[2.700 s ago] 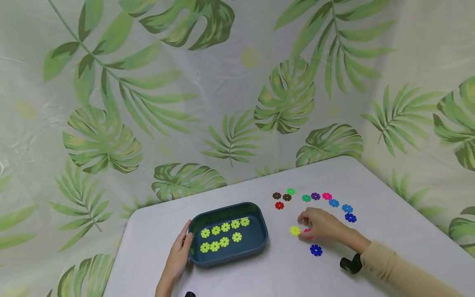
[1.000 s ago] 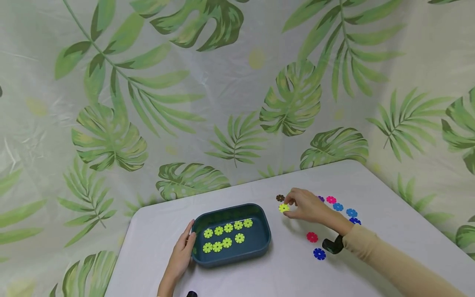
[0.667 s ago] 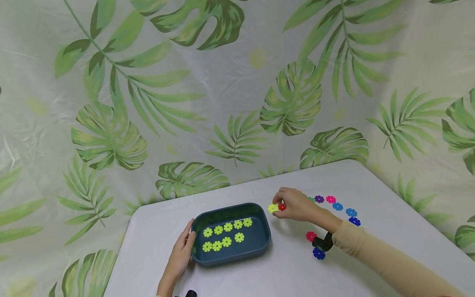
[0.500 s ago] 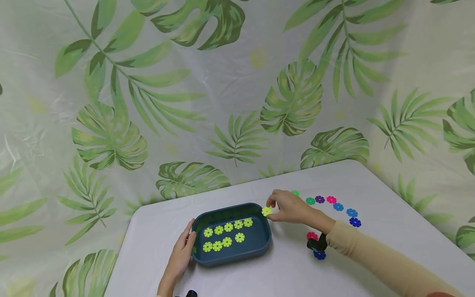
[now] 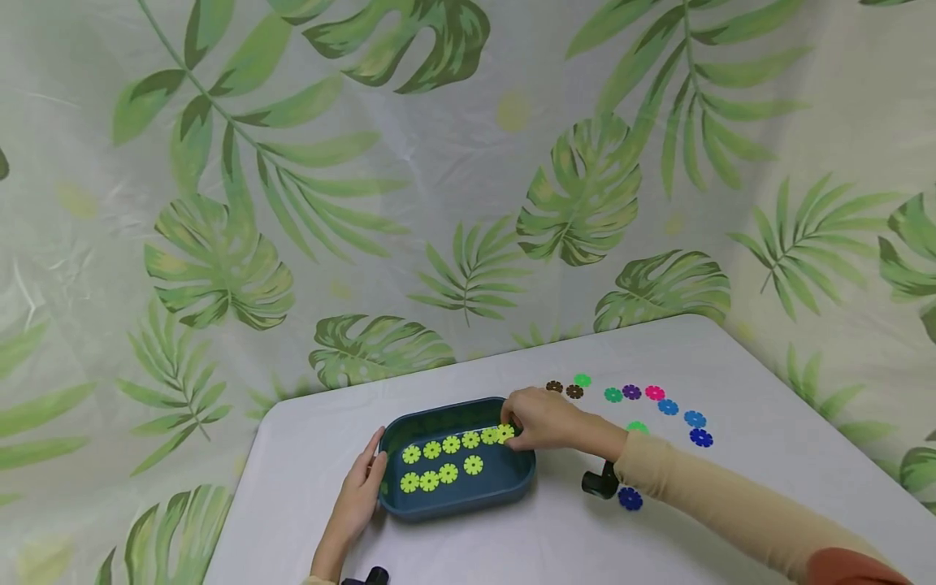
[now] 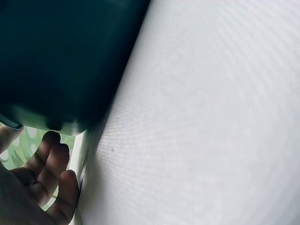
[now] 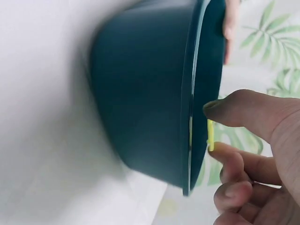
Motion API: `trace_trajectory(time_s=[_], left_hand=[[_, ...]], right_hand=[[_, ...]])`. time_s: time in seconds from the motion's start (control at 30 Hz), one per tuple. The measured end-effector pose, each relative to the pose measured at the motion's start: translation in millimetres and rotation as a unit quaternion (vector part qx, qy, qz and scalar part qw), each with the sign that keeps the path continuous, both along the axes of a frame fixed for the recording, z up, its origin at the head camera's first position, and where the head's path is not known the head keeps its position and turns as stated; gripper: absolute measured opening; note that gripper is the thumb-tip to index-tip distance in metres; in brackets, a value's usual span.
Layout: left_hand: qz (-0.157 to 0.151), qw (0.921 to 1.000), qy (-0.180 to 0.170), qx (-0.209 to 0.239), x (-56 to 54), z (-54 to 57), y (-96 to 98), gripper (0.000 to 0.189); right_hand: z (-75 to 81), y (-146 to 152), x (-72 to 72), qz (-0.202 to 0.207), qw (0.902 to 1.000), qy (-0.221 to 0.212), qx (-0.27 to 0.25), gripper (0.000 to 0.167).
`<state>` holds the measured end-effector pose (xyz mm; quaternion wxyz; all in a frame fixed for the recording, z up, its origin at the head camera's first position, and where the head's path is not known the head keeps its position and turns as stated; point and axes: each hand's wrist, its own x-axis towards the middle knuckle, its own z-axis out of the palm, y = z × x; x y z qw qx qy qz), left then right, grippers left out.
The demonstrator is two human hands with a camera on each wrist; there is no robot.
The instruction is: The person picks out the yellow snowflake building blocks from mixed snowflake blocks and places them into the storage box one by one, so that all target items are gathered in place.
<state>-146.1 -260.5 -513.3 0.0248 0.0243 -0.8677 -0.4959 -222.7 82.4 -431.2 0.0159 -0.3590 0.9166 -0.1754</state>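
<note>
In the head view my right hand (image 5: 544, 418) pinches a yellow notched plastic disc (image 5: 504, 433) over the right end of a dark blue tray (image 5: 468, 502). The right wrist view shows that disc (image 7: 210, 135) edge-on between thumb and finger, close to the rim. My left hand (image 5: 356, 491) holds the tray's left end, thumb at the rim. Seen from the left wrist, its fingers (image 6: 58, 164) curl beside the tray wall (image 6: 61, 70). Inside lie two rows of similar yellow discs (image 5: 451, 444); the held disc overlaps the end of the back row.
Loose discs lie right of the tray: brown (image 5: 574, 392), green (image 5: 613, 395), purple (image 5: 631, 392), pink (image 5: 655, 392), light blue (image 5: 668, 407) and dark blue (image 5: 701, 438). Another dark blue disc (image 5: 630, 498) lies near the right wrist's black camera (image 5: 600, 483). Leaf-patterned cloth hangs behind the white table (image 5: 453, 561).
My right hand has picked up the yellow disc from the table and carried it left, past the brown and red discs, over the tray's right end. The left hand has stayed on the tray.
</note>
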Motion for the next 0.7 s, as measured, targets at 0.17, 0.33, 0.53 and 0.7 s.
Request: trace_trajectory(time_s=[0.17, 0.33, 0.53, 0.7], left_hand=[[-0.001, 1.0, 0.006, 0.003, 1.3, 1.3, 0.5, 0.052], [-0.002, 1.0, 0.007, 0.005, 1.3, 1.1, 0.0, 0.051], [-0.004, 0.9999, 0.012, 0.003, 0.4, 0.6, -1.1, 0.052], [-0.004, 0.9999, 0.009, 0.005, 1.2, 1.1, -0.9, 0.051]], right_hand=[[-1.3, -10, 0.2, -0.001, 0.9992, 0.001, 0.041, 0.028], [-2.5, -17, 0.0, 0.002, 0.9979, 0.002, 0.064, 0.027], [-3.3, -27, -2.4, 0.009, 0.9958, -0.001, 0.091, 0.025], [-5.6, -35, -3.7, 0.006, 0.9935, -0.01, 0.114, 0.024]])
